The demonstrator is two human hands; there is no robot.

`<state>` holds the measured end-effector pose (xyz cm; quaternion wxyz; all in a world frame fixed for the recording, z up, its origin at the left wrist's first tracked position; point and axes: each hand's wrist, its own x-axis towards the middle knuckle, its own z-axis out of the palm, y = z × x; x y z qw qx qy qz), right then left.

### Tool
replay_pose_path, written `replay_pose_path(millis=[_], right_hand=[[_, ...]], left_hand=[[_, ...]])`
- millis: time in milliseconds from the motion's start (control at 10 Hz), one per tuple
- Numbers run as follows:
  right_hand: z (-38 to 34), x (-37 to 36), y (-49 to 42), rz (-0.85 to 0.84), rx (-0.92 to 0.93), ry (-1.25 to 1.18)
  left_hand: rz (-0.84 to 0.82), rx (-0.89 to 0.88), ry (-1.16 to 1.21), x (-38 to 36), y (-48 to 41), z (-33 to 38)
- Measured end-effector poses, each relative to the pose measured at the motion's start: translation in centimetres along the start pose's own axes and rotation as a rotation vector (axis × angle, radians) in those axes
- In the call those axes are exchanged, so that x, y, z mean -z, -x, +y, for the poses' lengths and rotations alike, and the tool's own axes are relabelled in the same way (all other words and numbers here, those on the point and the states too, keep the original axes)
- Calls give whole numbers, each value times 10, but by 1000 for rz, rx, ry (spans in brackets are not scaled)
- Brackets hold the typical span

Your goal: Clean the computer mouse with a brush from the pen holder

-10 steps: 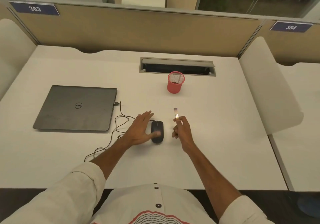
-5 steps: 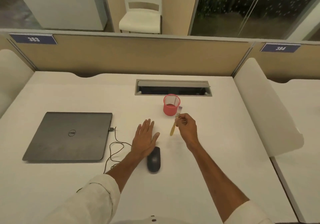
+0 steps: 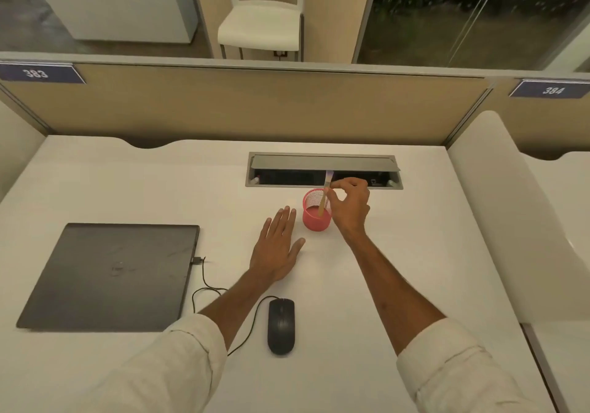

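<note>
A black wired mouse lies on the white desk near the front edge, untouched. A red mesh pen holder stands further back, in front of the cable hatch. A small brush with a wooden handle stands in the holder, bristles up. My right hand pinches the brush near its top, just right of the holder. My left hand lies flat on the desk with straight fingers, left of the holder and well behind the mouse.
A closed grey laptop lies at the left, with the mouse cable plugged into its right side. An open cable hatch is set in the desk behind the holder. Beige partition walls close off the back; a white divider stands on the right.
My right hand carried the brush from beside the mouse back to the pen holder and set its handle inside. My left hand left the mouse and moved forward on the desk.
</note>
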<state>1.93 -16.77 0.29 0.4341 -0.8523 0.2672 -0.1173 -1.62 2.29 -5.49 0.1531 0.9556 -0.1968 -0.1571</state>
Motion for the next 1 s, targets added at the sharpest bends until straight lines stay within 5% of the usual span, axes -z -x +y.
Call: replay_pose_path(millis=[300, 600, 1000], right_hand=[[12, -28, 3, -107, -194, 40], [7, -29, 3, -115, -151, 189], [3, 11, 44, 40, 0, 61]], left_hand=[[-49, -19, 7, -5, -20, 1], [-58, -11, 20, -1, -17, -7], [3, -30, -65, 22, 18, 3]])
